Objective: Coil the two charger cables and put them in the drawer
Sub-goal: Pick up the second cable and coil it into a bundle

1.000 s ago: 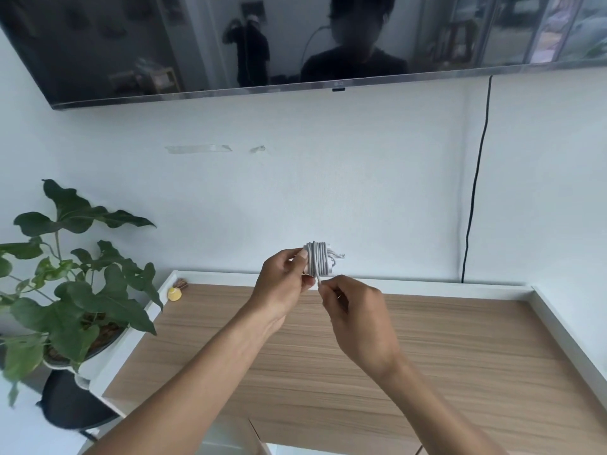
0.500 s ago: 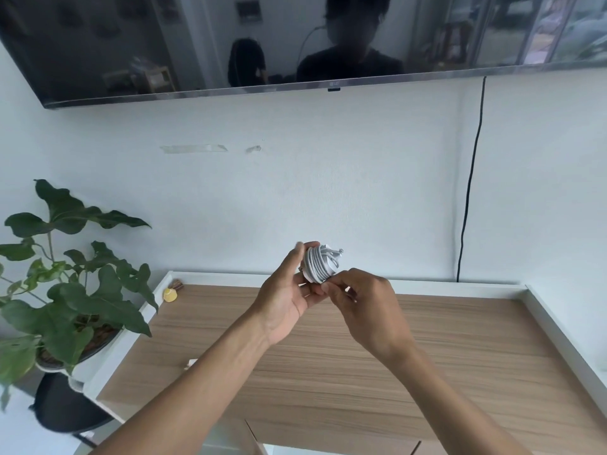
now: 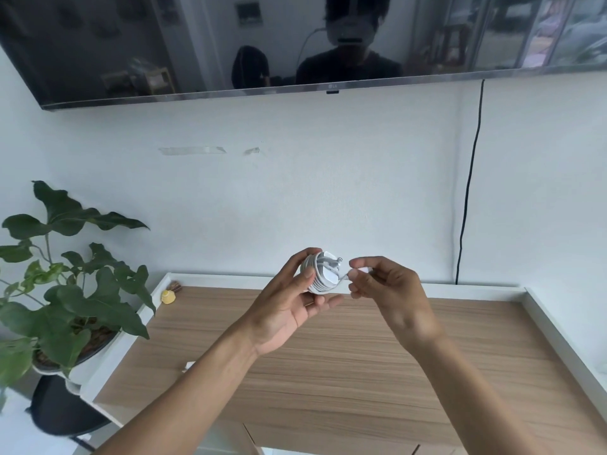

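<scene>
- Head view: grips the wound charger cable [image 3: 313,277] in the left hand [image 3: 285,311], thumb and fingers curled round the bundle, raised above the counter [image 3: 361,356].
- Pinches the cable's loose end [image 3: 359,270] in the right hand [image 3: 389,289], fingertips closed narrowly on it, remaining fingers loosely spread.
- Bundle just left of the right hand and touching the left. Short tail running sideways between the two. Likely a last tuck for the right hand, the nearer one to the free end.
- Wraps stacked round a white adapter [image 3: 328,273], metal prongs [image 3: 338,260] sticking out on the far upper side.
- Count: one coiled cable, two hands on it. Second cable not plainly seen. Small white thing [image 3: 189,366] beside the left forearm, too hidden to name.
- Probable drawer front [image 3: 328,433] below both forearms, at the near edge. Open or closed, cannot tell.
</scene>
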The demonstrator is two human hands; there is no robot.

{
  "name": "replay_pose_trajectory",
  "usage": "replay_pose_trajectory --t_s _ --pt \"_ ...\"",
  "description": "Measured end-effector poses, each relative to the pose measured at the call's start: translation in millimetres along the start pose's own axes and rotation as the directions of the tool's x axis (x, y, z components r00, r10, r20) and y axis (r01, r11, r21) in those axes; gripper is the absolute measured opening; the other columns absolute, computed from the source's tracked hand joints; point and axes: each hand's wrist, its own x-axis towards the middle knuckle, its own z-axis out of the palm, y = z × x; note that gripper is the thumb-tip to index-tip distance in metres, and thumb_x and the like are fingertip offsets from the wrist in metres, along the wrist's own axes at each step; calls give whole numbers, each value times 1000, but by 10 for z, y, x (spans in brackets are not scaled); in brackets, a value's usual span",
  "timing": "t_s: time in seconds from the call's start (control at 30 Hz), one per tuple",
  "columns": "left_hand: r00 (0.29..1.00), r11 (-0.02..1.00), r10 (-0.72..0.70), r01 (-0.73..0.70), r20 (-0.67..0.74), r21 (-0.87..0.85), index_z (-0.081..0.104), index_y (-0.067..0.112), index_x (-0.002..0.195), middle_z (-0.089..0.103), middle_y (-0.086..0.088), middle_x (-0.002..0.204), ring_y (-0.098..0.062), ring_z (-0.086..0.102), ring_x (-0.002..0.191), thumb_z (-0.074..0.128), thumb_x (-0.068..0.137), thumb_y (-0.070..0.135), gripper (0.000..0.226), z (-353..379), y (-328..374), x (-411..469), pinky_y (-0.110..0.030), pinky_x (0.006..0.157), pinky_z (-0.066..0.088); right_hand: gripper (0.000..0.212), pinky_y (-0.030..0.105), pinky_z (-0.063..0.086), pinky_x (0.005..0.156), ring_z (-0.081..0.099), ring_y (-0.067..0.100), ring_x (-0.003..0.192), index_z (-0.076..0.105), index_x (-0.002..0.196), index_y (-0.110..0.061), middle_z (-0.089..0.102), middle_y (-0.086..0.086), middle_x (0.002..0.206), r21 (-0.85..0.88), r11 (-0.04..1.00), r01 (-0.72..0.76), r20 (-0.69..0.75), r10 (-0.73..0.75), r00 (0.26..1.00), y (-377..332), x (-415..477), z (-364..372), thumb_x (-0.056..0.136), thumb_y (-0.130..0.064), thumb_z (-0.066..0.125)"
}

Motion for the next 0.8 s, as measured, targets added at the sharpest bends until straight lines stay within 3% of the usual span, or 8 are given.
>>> replay_pose_trajectory --t_s 0.1,0.17,0.27,0.43,0.53,0.6,0.7,0.8 --pt "997 998 -31 27 76 55 50 16 128 62 -2 99 -15 52 67 69 83 28 50 10 82 -24 -54 104 41 12 24 53 68 59 15 64 67 92 -8 63 5 72 251 966 -56 -19 62 998 -51 18 45 88 1 60" --pt "993 987 -64 48 103 154 48 15 130 63 -1 105 -19 59 79 67 84 29 52 28 99 -53 -52 106 40 13 25 54 71 59 13 66 68 86 -8 63 3 73 280 959 -34 -49 50 998 -93 54 18 89 1 58" --pt "996 985 -59 47 66 164 46 17 132 62 -3 116 -22 62 100 69 83 30 56 28 87 -84 -48 106 41 9 31 53 79 63 17 75 68 88 -9 65 8 79 204 979 -28 23 23 999 -131 43 -6 88 -3 61" --pt "999 999 30 -28 -28 45 51 15 127 65 -2 104 -17 59 75 71 80 27 52 -22 85 -64 -49 101 46 15 29 56 82 67 19 87 70 101 -16 73 2 96 -63 998 25 42 -22 999 -26 -149 64 91 -23 61" --pt "990 996 72 -65 -119 62 55 17 124 67 0 109 -17 63 82 82 68 36 64 -78 93 -36 -37 86 55 24 23 55 75 69 13 89 67 105 -26 74 -5 98 -159 986 54 206 -20 978 54 -319 131 86 -36 57" --pt "984 994 90 -80 -151 73 55 18 125 66 -1 108 -19 60 80 83 66 39 68 -100 80 -19 -41 91 54 23 20 53 71 69 11 82 65 106 -27 74 2 94 -172 984 52 282 -1 959 137 -387 202 85 -34 59" --pt "979 994 106 -100 -177 45 55 19 125 61 -3 102 -19 55 72 84 65 39 69 -110 47 9 -49 99 48 13 15 48 64 62 6 64 66 102 -17 69 4 76 -186 980 70 192 -33 981 259 -392 264 90 -12 62" --pt "975 990 133 -140 -177 -26 54 21 127 62 -3 100 -18 58 73 85 65 38 72 -97 39 21 -46 94 51 11 18 49 59 57 10 56 69 93 -10 66 1 68 -8 999 34 18 -34 999 286 -362 250 88 -4 61"
